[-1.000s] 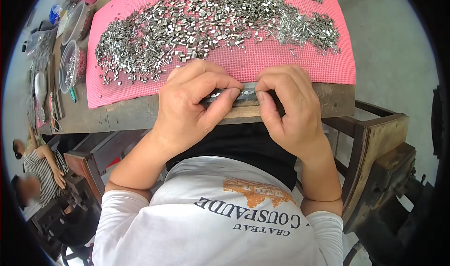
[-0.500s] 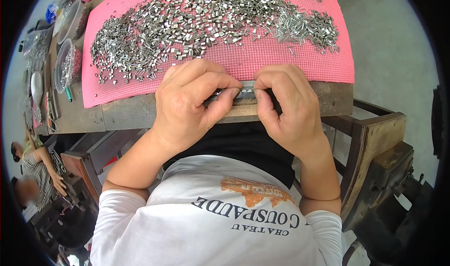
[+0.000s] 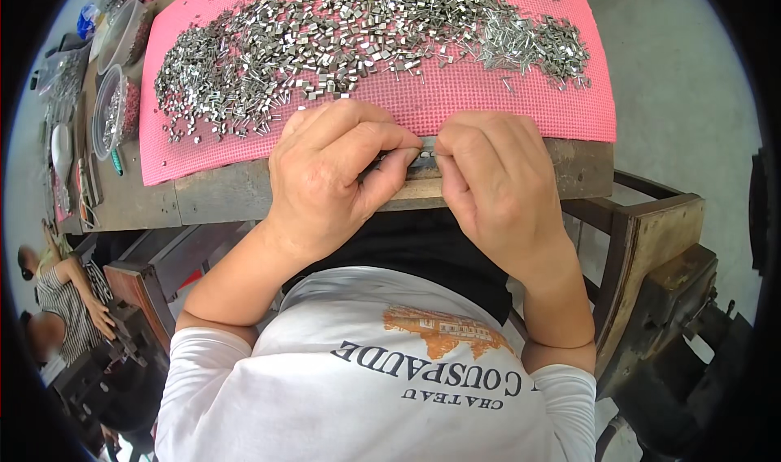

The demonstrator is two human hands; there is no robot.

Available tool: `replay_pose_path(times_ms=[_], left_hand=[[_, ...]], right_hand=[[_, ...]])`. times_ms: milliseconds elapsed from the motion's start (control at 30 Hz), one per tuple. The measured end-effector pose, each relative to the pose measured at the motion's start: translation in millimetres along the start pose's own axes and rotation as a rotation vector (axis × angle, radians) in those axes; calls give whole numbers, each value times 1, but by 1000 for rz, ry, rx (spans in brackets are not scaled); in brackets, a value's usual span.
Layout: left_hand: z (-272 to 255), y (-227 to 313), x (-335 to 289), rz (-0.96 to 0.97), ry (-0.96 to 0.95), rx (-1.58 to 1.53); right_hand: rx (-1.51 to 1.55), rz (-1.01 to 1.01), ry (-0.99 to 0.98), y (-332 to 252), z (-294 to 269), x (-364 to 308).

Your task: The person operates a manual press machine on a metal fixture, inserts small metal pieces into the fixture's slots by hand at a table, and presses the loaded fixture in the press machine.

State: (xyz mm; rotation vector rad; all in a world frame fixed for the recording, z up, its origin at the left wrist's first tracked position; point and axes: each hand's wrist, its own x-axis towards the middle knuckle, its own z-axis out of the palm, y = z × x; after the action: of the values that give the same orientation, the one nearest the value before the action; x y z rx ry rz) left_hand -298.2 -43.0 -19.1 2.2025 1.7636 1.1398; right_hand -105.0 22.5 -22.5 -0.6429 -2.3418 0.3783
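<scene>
Dark bar point(image 3: 425, 162) at workbench's point(image 3: 228, 198) near edge, mostly hidden; left hand point(image 3: 321, 169) and right hand point(image 3: 504, 181) bent over it, fingertips close, grip can't be told; metal pieces point(image 3: 350, 43) strewn on pink mat point(image 3: 561, 119) beyond

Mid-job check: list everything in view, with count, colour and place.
Workbench: one, brown, top centre
Mat: one, pink, on the workbench
Metal pieces: too many to count, silver-grey, across the mat
Metal pins: many, silver, mat's right side
Strip: one, grey, workbench's near edge, partly hidden
Tubs: at least two, transparent, workbench's left end
Slim tool: one, green, beside the nearer tub
Machine: one, dark, right side
Co-workers: at least two, one in stripes, far left
Shirt: one, white, lower centre
Left hand: one, bare, at the strip
Right hand: one, bare, at the strip
</scene>
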Motion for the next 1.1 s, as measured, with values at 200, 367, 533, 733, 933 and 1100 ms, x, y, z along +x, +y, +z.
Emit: replay_pose_path(times_ms=[200,367,533,733,933,1100], left_hand=[[0,0,-1,3,-1,11],[-2,5,-3,79,-52,136],[0,7,-4,220,26,237],[-2,2,-7,266,29,249],[-6,6,-10,216,-30,152],[-4,-2,-9,179,-23,115]], right_hand=[[-44,-31,-1,-2,-1,-2],[4,-9,15,0,-1,-4],[14,-6,31,-2,0,-4],[-22,-46,66,2,-1,-13],[10,-8,82,8,0,-22],[82,23,105,9,-5,-27]])
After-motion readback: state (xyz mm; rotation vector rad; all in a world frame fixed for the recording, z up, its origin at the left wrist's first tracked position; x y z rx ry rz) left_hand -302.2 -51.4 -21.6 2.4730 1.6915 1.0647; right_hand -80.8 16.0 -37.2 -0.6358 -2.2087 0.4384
